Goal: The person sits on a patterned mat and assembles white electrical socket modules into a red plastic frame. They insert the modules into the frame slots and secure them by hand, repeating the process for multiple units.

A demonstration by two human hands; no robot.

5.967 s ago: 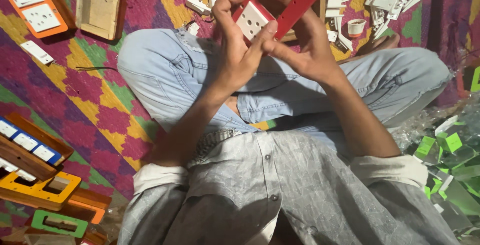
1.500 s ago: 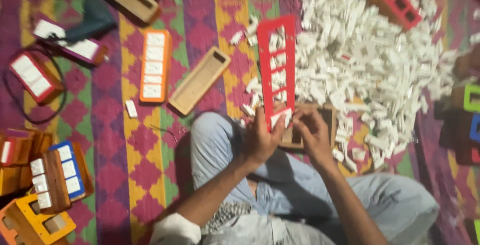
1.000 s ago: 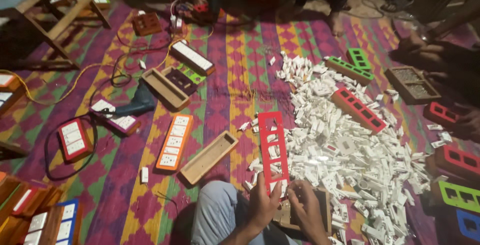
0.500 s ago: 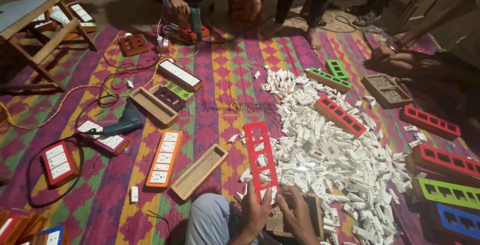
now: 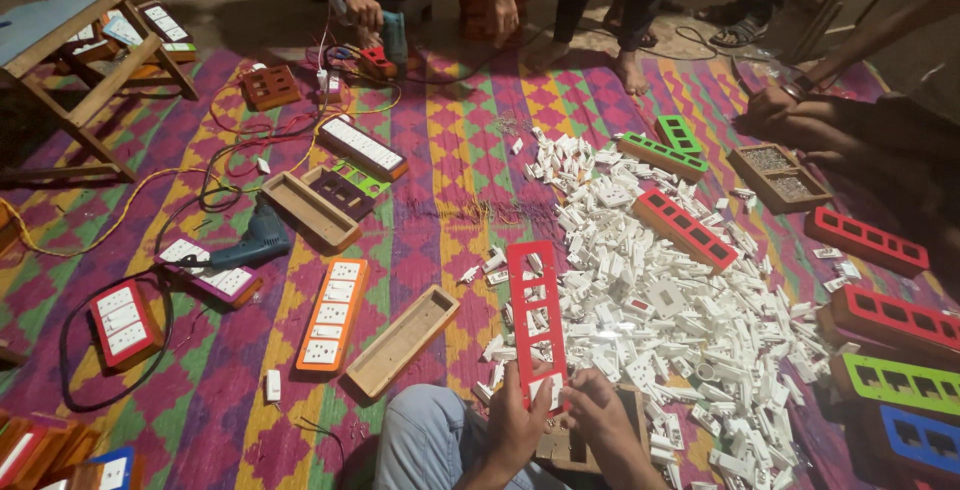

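Head view: long red plastic faceplate with rectangular cut-outs held at near end, far end lying toward heap of white plastic switch parts on patterned woven mat. Left hand clamped on plate's lower left edge; right hand closed on lower right corner. Empty wooden box seen just left of plate, orange-framed switch board beyond it.
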